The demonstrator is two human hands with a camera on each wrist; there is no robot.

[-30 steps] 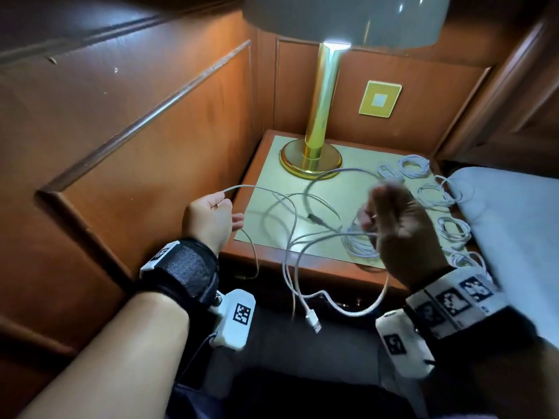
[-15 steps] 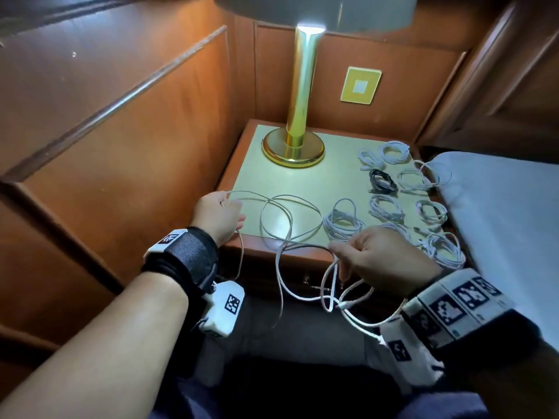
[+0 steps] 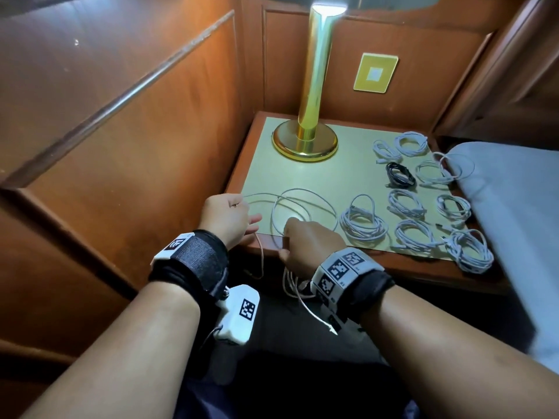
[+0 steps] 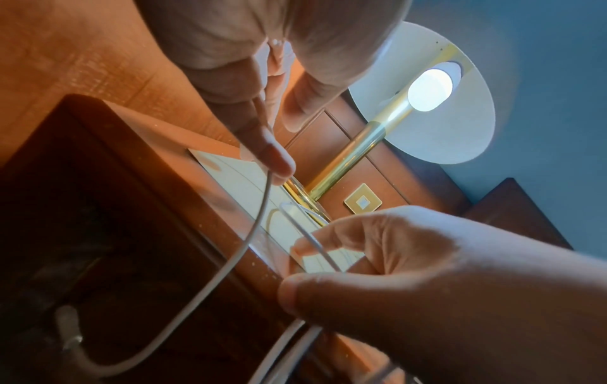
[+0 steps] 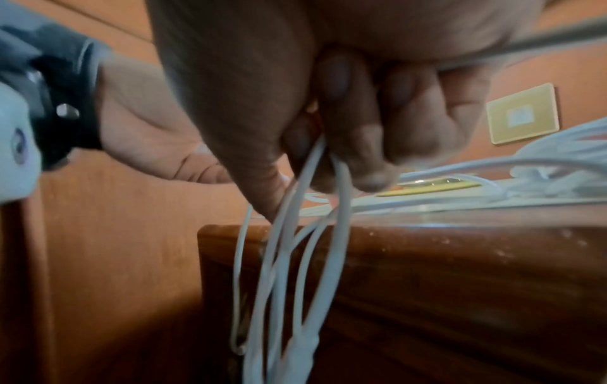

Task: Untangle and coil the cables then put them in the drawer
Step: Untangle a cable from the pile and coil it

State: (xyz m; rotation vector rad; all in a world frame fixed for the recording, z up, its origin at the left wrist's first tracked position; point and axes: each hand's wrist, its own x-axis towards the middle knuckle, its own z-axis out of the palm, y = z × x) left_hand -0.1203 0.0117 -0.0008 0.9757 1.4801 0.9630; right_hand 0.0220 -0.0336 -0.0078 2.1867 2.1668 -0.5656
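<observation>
Head view: left hand (image 3: 225, 217) and right hand (image 3: 308, 243) both pinch the thin white cable (image 3: 302, 201), looping rightward, ends dangling off the nightstand (image 3: 302, 176).

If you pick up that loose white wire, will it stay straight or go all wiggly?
Probably wiggly: the loose white wire droops in loops below the right hand and sags from the left hand. It likely feels light, since pinched fingers hold it.

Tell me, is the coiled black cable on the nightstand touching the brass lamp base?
No, the coiled black cable lies apart from the brass lamp base, with bare tabletop between them.
</observation>
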